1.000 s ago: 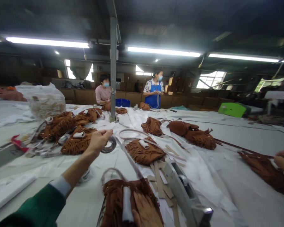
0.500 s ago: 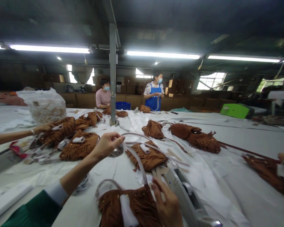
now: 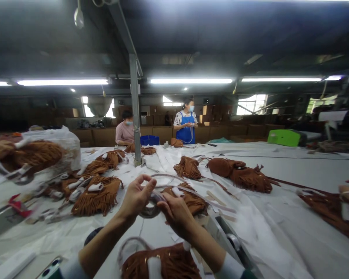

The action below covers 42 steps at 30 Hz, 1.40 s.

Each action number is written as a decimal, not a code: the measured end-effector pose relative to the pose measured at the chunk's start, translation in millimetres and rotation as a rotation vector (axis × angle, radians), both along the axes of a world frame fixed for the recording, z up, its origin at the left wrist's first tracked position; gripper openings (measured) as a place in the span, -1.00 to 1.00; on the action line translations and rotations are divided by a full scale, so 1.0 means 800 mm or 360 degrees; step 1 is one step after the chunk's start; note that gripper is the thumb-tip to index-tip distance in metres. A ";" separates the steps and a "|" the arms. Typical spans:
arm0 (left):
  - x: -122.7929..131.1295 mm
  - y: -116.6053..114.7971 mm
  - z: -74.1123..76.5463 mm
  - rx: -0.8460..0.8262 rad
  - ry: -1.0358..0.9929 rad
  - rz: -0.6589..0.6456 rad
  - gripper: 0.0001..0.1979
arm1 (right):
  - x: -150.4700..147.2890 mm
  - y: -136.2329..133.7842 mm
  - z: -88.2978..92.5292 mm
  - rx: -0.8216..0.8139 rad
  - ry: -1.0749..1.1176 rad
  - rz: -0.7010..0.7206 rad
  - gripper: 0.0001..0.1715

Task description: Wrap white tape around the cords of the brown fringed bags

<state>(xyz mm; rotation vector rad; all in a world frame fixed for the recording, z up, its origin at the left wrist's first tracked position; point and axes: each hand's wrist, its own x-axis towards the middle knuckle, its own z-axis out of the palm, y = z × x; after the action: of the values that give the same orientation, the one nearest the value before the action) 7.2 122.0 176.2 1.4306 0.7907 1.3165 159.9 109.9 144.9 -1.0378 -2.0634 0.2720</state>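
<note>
My left hand [image 3: 137, 197] is raised over the table, thumb and fingers pinching a pale, wrapped-looking strap [image 3: 170, 176]. Close beside it, my right hand [image 3: 177, 213] is also closed on the strap; its fingertips partly hide the grip. Below and between the hands shows a greyish ring-shaped roll [image 3: 150, 211]. A brown fringed bag [image 3: 174, 260] with white wrapping on its front lies nearest me, under my forearms. Just behind my right hand lies another fringed bag [image 3: 193, 199], partly covered by strap and hand.
A grey tape dispenser [image 3: 228, 236] stands to the right of my right forearm. Fringed bags [image 3: 99, 195] lie left and farther back. A metal post [image 3: 135, 116] rises from the table. Co-workers' hands [image 3: 1, 149] hold bags at both sides; two people are across the table.
My right hand has left the near bag and come up beside my left hand on the strap. The co-worker at left has lifted a fringed bag. The view has tilted upward.
</note>
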 end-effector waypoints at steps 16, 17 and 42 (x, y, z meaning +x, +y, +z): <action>0.027 -0.004 -0.058 -0.0582 -0.0829 0.0235 -0.57 | 0.027 -0.022 -0.064 -0.0112 -0.0065 -0.0028 -0.44; 0.031 -0.008 -0.057 -0.0658 -0.0938 0.0247 -0.59 | 0.023 -0.024 -0.063 -0.0127 0.0022 -0.0010 -0.43; 0.027 -0.015 -0.095 -0.0345 0.0049 -0.0067 -0.32 | 0.068 -0.036 -0.048 -0.0145 -0.0506 -0.0086 -0.33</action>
<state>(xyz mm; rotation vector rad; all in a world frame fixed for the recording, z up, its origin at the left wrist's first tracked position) 29.1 109.9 100.4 1.2906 0.8909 1.1419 214.5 81.1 106.8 -1.2568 -2.3179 0.1839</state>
